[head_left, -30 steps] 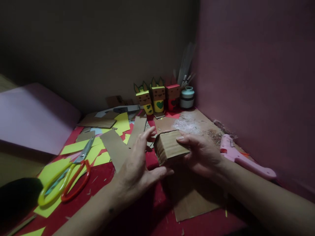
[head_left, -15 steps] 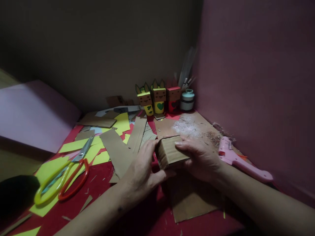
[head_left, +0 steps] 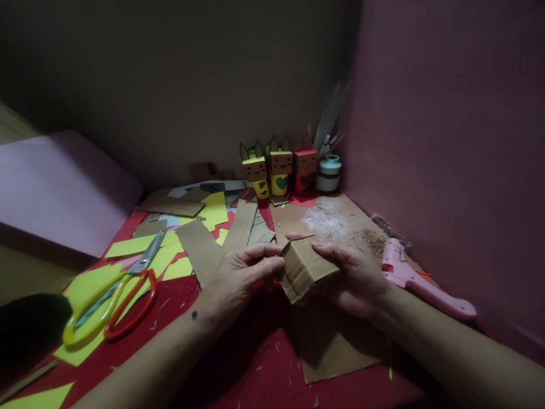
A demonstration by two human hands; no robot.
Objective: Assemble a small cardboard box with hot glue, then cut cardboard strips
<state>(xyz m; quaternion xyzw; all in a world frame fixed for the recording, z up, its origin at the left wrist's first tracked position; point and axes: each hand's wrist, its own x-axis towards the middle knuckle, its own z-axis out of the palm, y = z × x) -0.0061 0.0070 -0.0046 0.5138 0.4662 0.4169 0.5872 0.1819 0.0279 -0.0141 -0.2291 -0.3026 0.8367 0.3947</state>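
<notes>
A small cardboard box point(head_left: 313, 262) is held tilted above the table, a corner pointing toward me. My right hand point(head_left: 360, 278) grips its right side, thumb on the top face and fingers underneath. At the box's left edge my left hand point(head_left: 244, 270) pinches with thumb and forefinger; whether those fingertips hold the edge or a small flap is hard to make out. Under the hands lies a flat square of cardboard point(head_left: 336, 349). The pink glue gun point(head_left: 419, 284) rests just right of my right hand.
Scissors point(head_left: 134, 278) with yellow and red handles lie left on yellow paper scraps point(head_left: 91, 289). Cardboard strips point(head_left: 198, 250) spread behind my left hand. At the back stand several decorated paper figures point(head_left: 281, 170) and a teal-lidded jar point(head_left: 327, 173). A pink wall point(head_left: 447, 142) bounds the right.
The box has turned and tipped, showing a corner. My left hand has shifted from spanning its left side to pinching at its edge. The view has moved slightly.
</notes>
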